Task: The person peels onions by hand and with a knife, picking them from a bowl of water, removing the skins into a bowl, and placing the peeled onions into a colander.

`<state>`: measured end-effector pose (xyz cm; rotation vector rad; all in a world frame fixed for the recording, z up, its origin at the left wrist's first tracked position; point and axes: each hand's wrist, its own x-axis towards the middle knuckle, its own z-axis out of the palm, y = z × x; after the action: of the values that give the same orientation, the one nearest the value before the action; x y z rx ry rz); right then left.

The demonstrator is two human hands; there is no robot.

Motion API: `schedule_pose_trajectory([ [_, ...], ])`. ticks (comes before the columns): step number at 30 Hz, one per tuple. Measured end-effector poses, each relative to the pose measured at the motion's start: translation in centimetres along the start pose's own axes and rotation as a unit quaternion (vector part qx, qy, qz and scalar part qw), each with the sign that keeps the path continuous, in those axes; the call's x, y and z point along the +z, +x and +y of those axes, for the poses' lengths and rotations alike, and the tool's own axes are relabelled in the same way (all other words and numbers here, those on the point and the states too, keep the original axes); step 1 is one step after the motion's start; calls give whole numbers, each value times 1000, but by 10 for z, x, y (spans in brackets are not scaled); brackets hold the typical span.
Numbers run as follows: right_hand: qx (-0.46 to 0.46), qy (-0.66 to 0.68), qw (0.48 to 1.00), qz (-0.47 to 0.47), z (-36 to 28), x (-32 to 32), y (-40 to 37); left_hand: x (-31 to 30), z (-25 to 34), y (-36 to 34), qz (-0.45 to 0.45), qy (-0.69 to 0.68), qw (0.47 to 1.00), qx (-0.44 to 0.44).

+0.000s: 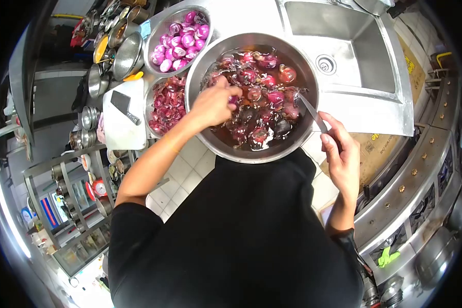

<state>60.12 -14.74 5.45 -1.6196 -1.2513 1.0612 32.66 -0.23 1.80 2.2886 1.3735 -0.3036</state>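
Observation:
A large metal basin (195,77) holds brownish water with red onions (275,97) and loose dark skins floating in it. Over its left half, my left hand (216,103) is closed around a red onion (234,99), only part of which shows between the fingers. At the basin's right rim, my right hand (340,149) grips a knife (313,114) by its handle, the blade pointing up and left over the water. Peeled red onions (182,43) fill a perforated metal colander behind on the left. Below it, a bowl contains reddish onion peels (167,102).
A steel sink (339,25) with a drain lies to the right of the basin. On the left, a cleaver (124,107) rests on a white cutting board (120,134), near stacked metal pots (128,56). A stove counter (400,195) runs along the right.

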Motion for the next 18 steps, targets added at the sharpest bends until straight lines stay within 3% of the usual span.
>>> schedule_pose_trajectory([
  [2, -20, 15, 1000, -1, 1, -7, -1, -41, 0, 8, 61, -180, 981, -47],
  [4, -20, 13, 1000, 7, 3, -13, 0, -58, -46, 43, 238, -131, 958, -94],
  [8, 3, -18, 1000, 17, 3, -19, 2, -89, -133, 122, 318, 66, 933, -152],
  [9, 8, -20, 1000, 13, 1, -20, 0, -92, -116, 124, 332, 90, 923, -170],
  [10, 15, -22, 1000, 9, 0, -22, -1, -83, -102, 126, 328, 86, 926, -164],
  [12, 18, -14, 1000, 21, 7, -23, -5, -61, -70, 127, 366, -5, 930, 31],
  [14, 43, 19, 998, 31, 12, -21, -6, -42, -12, 114, 155, -27, 986, 63],
  [16, 43, 18, 998, 31, 15, -18, -7, -6, 8, 121, 161, 89, 974, 133],
  [18, 44, 28, 998, 21, 16, -17, -9, 12, 20, 131, 111, 117, 980, 113],
])
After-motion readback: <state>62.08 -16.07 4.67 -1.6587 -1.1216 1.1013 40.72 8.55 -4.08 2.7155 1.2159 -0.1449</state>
